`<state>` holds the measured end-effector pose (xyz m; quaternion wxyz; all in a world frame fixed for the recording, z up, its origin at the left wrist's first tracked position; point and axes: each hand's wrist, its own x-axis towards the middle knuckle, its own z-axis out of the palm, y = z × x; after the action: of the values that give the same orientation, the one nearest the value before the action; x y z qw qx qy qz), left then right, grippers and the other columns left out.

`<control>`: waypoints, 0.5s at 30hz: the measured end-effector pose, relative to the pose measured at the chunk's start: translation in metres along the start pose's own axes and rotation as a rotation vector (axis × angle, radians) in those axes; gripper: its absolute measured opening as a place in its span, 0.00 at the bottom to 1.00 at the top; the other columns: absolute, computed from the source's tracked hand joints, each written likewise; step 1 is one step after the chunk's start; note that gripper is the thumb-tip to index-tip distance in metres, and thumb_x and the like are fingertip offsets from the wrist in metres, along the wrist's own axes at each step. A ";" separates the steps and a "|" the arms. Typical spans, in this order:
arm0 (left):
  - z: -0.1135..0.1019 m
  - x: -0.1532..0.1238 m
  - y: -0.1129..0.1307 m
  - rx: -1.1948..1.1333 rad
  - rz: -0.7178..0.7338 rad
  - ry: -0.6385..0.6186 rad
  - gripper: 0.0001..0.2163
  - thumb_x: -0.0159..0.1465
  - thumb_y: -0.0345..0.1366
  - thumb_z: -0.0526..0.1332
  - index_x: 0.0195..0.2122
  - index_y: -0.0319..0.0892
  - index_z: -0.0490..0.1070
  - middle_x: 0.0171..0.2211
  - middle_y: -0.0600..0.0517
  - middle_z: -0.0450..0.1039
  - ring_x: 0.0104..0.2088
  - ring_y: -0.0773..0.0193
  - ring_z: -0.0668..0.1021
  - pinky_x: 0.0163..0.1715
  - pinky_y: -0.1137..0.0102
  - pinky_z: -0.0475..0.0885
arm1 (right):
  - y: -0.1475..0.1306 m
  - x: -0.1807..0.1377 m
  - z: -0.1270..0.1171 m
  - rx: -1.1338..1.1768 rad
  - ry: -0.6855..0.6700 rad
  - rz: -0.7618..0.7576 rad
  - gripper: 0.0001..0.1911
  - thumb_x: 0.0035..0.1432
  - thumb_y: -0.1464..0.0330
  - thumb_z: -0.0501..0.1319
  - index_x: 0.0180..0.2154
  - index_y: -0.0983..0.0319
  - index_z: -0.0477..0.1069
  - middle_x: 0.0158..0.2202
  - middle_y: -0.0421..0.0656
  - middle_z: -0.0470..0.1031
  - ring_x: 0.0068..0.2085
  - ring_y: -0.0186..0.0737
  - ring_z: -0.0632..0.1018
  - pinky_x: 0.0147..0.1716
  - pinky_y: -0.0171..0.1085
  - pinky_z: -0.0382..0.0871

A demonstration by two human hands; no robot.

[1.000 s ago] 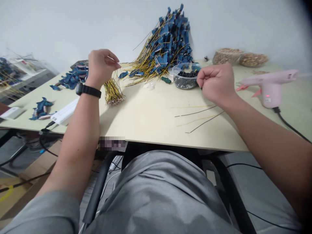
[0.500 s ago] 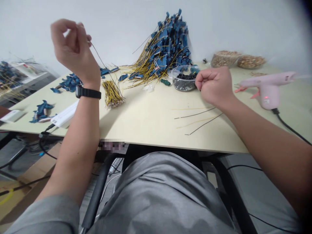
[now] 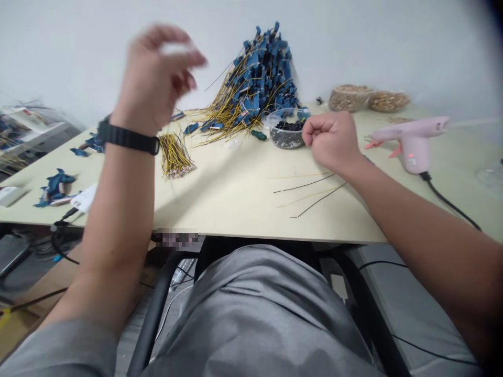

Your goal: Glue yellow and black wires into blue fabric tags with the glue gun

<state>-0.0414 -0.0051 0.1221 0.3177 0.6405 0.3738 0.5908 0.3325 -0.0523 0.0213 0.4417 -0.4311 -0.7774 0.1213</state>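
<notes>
My left hand (image 3: 163, 73) is raised high at the left, blurred by motion, its fingers apart and no object visible between them. Below it, a bundle of yellow and black wires (image 3: 175, 154) lies on the table. My right hand (image 3: 332, 139) is closed in a fist beside a clear round tub (image 3: 288, 139) of small black parts; whatever the fist may hold is hidden. Several loose wires (image 3: 308, 183), yellow and black, stretch leftward on the table from beneath my right wrist.
Blue pieces with yellow wires form a tall heap (image 3: 263, 78) against the wall. A pink glue gun (image 3: 416, 141) stands at the right, its cord trailing off the table. Two bags of pale bits (image 3: 349, 99) sit behind. More blue pieces (image 3: 57, 186) lie at the left.
My left hand has swung to the right and its fingers have spread; the thin wire seen at its fingertips no longer shows there. My right fist stays by the tub.
</notes>
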 end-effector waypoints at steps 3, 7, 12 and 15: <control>0.043 -0.039 -0.030 0.092 -0.315 -0.321 0.14 0.74 0.15 0.74 0.48 0.41 0.80 0.33 0.54 0.90 0.26 0.71 0.78 0.32 0.69 0.75 | -0.004 -0.002 -0.002 -0.044 -0.074 0.058 0.23 0.73 0.74 0.71 0.26 0.55 0.69 0.26 0.42 0.67 0.34 0.43 0.69 0.42 0.47 0.64; 0.069 -0.064 -0.068 0.166 -0.432 -0.687 0.18 0.68 0.18 0.77 0.55 0.42 0.83 0.39 0.51 0.94 0.32 0.64 0.89 0.38 0.68 0.82 | -0.003 -0.002 0.002 -0.035 -0.113 0.096 0.17 0.73 0.69 0.72 0.29 0.55 0.73 0.28 0.43 0.73 0.34 0.44 0.72 0.39 0.47 0.65; 0.075 -0.069 -0.090 0.100 -0.377 -0.817 0.24 0.64 0.24 0.82 0.59 0.44 0.83 0.40 0.51 0.93 0.35 0.61 0.93 0.42 0.66 0.87 | -0.007 -0.005 0.014 0.148 -0.342 0.174 0.01 0.67 0.69 0.75 0.41 0.58 0.86 0.34 0.42 0.84 0.28 0.40 0.78 0.32 0.44 0.70; 0.078 -0.073 -0.090 0.089 -0.344 -0.825 0.24 0.66 0.28 0.84 0.60 0.44 0.83 0.39 0.51 0.93 0.35 0.58 0.94 0.44 0.64 0.90 | -0.016 -0.008 0.020 0.121 -0.459 0.224 0.04 0.71 0.66 0.78 0.45 0.58 0.90 0.34 0.41 0.84 0.26 0.38 0.79 0.31 0.43 0.70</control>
<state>0.0248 -0.0174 -0.0001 0.5061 0.7641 0.3420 0.2077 0.3096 -0.0642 0.0145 0.2625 -0.4485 -0.7959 0.3105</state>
